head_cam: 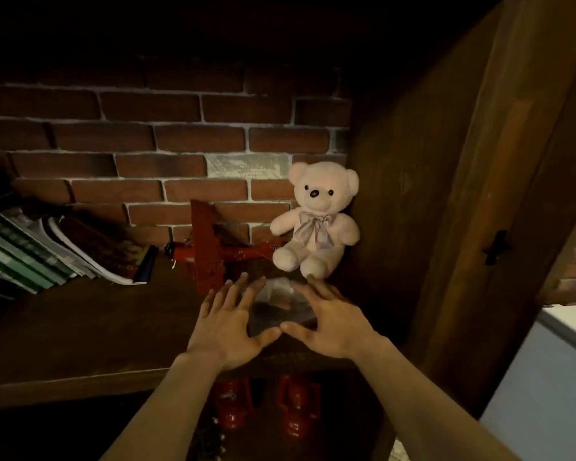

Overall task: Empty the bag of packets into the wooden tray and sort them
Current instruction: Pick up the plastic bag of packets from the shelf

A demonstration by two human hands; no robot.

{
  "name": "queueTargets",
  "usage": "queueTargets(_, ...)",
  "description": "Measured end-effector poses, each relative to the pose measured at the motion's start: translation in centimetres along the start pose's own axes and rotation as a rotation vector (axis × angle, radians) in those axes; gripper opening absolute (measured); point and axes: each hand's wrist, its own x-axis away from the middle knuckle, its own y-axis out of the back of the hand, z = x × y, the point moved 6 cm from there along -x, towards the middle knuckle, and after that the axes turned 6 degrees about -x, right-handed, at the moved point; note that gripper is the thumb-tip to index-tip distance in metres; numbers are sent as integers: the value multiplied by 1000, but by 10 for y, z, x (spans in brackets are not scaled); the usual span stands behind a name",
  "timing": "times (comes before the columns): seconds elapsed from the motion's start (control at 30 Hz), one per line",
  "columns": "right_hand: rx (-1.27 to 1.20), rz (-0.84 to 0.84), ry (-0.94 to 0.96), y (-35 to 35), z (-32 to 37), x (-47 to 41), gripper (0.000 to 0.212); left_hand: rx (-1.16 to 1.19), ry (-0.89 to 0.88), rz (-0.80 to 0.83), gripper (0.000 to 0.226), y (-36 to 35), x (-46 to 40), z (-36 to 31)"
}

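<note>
This is looking like a room in a home. A dark wooden shelf (80, 327) is sitting against a red brick wall (147, 144). A soft teddy bear (316, 221) is sitting far right, a red toy plane (213, 251) beside it, and books (47, 254) are leaning at the left.

Both arms extended forward; left hand (228, 322) and right hand (330, 322) palms down, fingers spread, thumbs nearly touching.

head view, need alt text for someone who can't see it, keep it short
Two open hands, left hand and right hand, reach toward a clear plastic bag on a dark wooden shelf. Behind it sit a cream teddy bear, a red toy plane and leaning books, against a brick wall.
</note>
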Motion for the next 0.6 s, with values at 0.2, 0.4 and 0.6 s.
queueTargets(0.2,-56,102,-14,-30,-12,2,71,-32,16,176,96,-26,6,0)
queueTargets(0.4,-9,75,24,-32,-12,3,72,-14,8,154,86,-27,7,-7)
queueTargets(0.6,70,78,56,-24,-7,6,65,38,-7,82,52,-14,10,-13)
